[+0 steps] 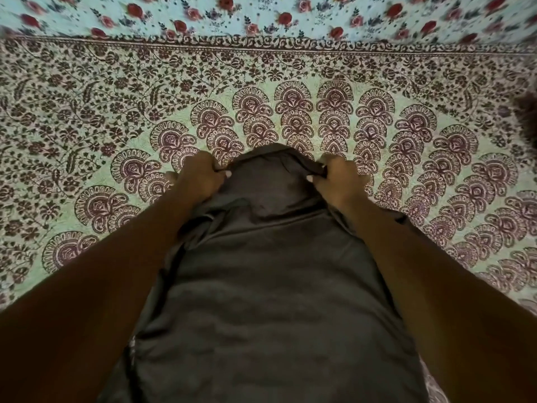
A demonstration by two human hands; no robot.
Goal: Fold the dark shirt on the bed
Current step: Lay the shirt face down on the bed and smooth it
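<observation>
Both hands are clamped on the dark shirt (270,280): left hand (200,177) and right hand (338,180) each bunch its far edge in curled fingers (331,165), cloth trailing back across the patterned bed (87,117).

- I saw the shirt (270,286), dark grey-brown and softly creased, spread lengthwise on the bed.
- Its far end was bunched into a rounded hump, lifted off the cover.
- A fold line crossed it just below the hump.
</observation>
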